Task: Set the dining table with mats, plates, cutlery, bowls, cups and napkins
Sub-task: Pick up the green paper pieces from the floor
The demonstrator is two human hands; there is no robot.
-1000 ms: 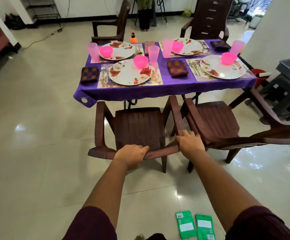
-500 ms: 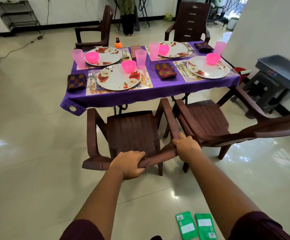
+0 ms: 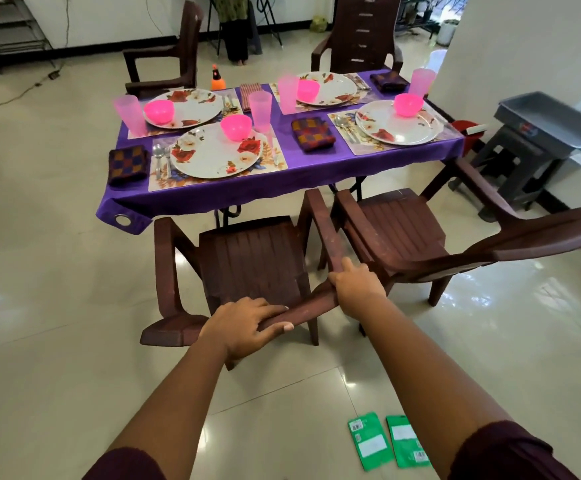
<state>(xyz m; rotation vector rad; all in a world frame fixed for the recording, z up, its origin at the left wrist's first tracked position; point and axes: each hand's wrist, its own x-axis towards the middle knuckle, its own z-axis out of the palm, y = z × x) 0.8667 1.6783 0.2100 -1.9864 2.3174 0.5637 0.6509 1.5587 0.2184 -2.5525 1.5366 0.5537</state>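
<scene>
We grip top rail of brown chair (image 3: 254,268): left hand (image 3: 244,329) fingers curled over rail, right hand (image 3: 356,284) clasping rail's right corner. Chair faces surface (image 3: 316,168), purple-clothed. On it: four mats, plates, e.g. near plate (image 3: 212,152), pink bowls, cups, folded napkins, cutlery.
</scene>
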